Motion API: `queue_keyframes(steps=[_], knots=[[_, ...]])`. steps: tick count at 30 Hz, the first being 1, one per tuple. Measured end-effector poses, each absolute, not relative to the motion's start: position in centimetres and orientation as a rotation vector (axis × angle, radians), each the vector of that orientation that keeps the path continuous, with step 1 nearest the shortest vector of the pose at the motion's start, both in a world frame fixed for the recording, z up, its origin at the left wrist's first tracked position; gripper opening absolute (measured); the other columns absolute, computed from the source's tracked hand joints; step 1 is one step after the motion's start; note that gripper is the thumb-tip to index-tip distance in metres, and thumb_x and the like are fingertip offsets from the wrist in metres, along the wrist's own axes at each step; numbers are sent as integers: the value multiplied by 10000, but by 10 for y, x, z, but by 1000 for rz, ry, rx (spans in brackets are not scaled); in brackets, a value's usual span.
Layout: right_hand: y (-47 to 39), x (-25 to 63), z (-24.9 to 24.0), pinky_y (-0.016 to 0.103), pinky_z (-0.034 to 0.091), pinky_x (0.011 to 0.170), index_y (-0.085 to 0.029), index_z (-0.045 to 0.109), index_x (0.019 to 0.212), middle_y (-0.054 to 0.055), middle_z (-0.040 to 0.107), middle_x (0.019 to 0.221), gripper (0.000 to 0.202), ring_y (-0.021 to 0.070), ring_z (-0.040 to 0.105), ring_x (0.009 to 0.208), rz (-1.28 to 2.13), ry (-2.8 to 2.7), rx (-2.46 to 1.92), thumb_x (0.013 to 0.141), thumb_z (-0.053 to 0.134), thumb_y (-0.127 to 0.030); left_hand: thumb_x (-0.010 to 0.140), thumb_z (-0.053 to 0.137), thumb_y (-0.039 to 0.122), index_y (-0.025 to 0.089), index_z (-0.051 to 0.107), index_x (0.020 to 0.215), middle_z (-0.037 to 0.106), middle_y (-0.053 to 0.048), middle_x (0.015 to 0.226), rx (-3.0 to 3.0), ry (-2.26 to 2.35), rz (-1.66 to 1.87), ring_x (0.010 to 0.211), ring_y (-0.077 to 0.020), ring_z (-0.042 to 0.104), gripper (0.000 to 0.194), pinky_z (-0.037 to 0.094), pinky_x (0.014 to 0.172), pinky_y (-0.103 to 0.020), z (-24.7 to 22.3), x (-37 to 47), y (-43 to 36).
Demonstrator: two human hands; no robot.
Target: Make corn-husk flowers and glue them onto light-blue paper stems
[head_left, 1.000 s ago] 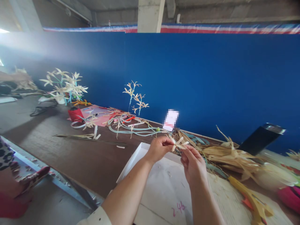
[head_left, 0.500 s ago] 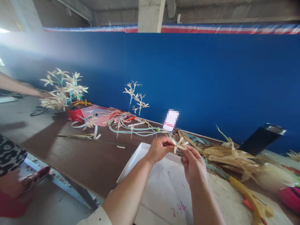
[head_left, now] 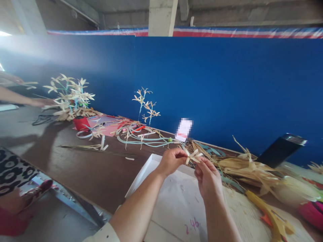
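Observation:
Between my two hands is a small cream flower (head_left: 193, 156) with narrow pointed petals, which look like dried husk. My left hand (head_left: 173, 160) pinches it from the left, fingers closed. From the right, the fingertips of my right hand (head_left: 207, 172) are closed on its petals. Both hands are above the far end of a shallow white box lid (head_left: 176, 195), which has pink handwriting on it. Just beyond them lie loose strips of dried husk (head_left: 199, 148). The flower's underside is hidden by my fingers.
A yellow glue gun (head_left: 268, 211), a husk bundle (head_left: 232, 166) and a dark bottle (head_left: 280, 151) are at right. Pale blue tubing (head_left: 143, 143), a red tape roll (head_left: 81, 123) and husk flowers (head_left: 73, 90) lie left. Another person's hands (head_left: 37, 102) reach in at far left.
My hands stay nearly in place, while the flower turns slightly and its petals show wider. At far left, the other person's arm has drawn back from the flowers and a second hand holding strips appears.

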State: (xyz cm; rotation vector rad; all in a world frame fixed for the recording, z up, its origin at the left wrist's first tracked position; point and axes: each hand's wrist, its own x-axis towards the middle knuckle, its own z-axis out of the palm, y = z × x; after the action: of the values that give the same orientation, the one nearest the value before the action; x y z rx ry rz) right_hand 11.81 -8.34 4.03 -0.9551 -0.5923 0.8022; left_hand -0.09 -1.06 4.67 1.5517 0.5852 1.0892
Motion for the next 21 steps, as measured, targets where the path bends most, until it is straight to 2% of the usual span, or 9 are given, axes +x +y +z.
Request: queue_keyframes(steps=[6,10,14,21], knots=[[-83,117,41,179,170,381,-165,639,730,-51,438,498,279,48,299,430,800,-578,-986,588,802,-341,619,748,403,135,709,808,648,-17,649,1487,566,1054,590,-113,570,330,460,583,-215,45,0,-10],[-83,118,41,178,168,374,-163,635,718,-49,443,512,277,45,301,431,784,-565,-978,580,807,-331,599,751,439,141,717,826,665,-24,671,1459,570,1032,618,-134,593,376,489,609,-240,45,1,-10],[-83,118,42,174,163,373,-160,627,712,-29,495,591,256,35,309,445,779,-578,-940,599,798,-313,603,752,385,141,713,758,659,-15,664,1463,651,1085,621,-129,586,292,470,604,-225,46,1,-8],[-86,118,43,170,180,380,-163,615,718,-24,499,603,224,35,304,450,788,-580,-901,634,784,-283,673,675,246,154,693,718,646,5,668,1577,653,1168,635,-111,566,104,435,608,-197,44,0,-6]])
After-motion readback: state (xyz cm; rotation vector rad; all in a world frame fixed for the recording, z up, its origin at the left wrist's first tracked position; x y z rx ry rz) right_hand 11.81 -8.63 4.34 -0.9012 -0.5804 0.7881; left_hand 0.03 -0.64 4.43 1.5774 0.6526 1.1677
